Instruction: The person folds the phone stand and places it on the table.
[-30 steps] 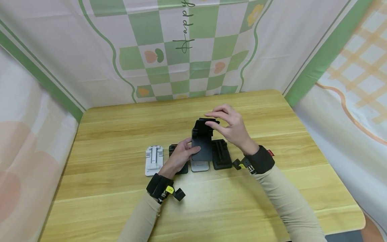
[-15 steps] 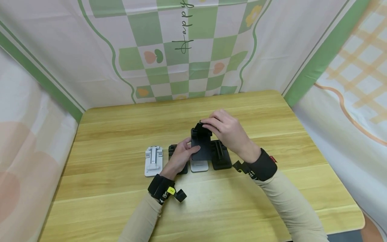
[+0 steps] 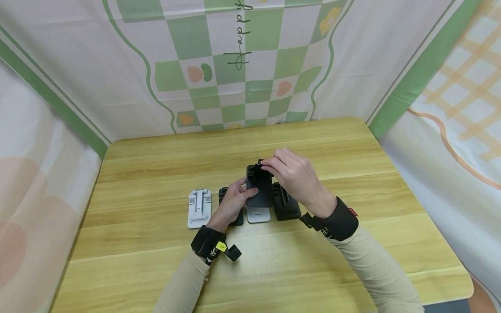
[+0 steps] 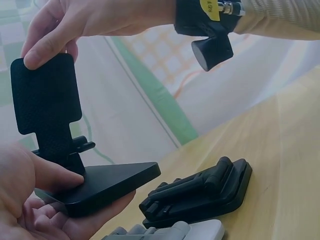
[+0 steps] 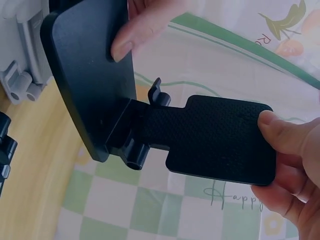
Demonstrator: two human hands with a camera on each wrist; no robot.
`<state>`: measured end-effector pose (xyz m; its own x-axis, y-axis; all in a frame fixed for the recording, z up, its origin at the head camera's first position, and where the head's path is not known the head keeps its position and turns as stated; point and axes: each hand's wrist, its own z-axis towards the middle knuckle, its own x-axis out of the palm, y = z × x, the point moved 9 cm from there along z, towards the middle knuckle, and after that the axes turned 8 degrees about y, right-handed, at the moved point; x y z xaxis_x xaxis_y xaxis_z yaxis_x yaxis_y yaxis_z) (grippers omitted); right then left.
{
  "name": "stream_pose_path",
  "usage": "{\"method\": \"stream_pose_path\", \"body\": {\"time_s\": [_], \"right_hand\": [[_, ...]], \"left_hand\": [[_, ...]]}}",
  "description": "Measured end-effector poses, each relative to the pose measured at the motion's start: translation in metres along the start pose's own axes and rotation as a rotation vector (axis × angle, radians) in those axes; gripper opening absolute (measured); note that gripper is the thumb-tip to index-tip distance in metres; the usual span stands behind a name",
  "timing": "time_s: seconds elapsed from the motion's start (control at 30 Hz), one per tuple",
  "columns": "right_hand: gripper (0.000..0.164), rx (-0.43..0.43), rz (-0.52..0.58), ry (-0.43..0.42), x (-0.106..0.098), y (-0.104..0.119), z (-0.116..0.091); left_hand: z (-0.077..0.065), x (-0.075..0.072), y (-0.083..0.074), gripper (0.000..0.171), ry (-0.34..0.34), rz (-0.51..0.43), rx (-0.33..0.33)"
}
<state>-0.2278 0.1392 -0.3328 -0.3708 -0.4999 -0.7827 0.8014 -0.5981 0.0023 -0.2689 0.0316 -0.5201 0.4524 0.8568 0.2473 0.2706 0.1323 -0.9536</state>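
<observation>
A black folding phone stand (image 3: 260, 193) is held up over the row on the table. My left hand (image 3: 232, 203) grips its base, thumb on the flat face and fingers beneath, as the left wrist view shows. With thumb and fingers, my right hand (image 3: 293, 176) pinches the far end of the stand's textured support plate (image 5: 220, 140). That plate stands at a steep angle to the base, and a small hinge with lips (image 5: 135, 154) shows at the bend.
On the wooden table (image 3: 148, 261) lie folded phone stands in a row: a white one (image 3: 199, 211) at left, a black one (image 3: 237, 219) partly behind my left hand, a white one (image 3: 258, 215) under the held stand, and a black one (image 3: 286, 208) at right. Patterned cloth (image 3: 266, 56) hangs behind.
My right hand has gone from spread fingers around the support plate to pinching its end, and has come slightly down and nearer. The plate has tilted with it; my left hand barely moved.
</observation>
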Motion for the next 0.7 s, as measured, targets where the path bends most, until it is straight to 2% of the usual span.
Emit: {"method": "stream_pose_path", "body": {"time_s": [0.33, 0.7], "right_hand": [[0.021, -0.010, -0.014, -0.045, 0.001, 0.003, -0.006], [0.017, -0.023, -0.039, -0.032, 0.011, 0.009, -0.017]], "left_hand": [[-0.001, 0.000, -0.002, 0.054, 0.009, 0.004, 0.009], [-0.002, -0.002, 0.000, 0.053, -0.010, -0.016, 0.009]]}}
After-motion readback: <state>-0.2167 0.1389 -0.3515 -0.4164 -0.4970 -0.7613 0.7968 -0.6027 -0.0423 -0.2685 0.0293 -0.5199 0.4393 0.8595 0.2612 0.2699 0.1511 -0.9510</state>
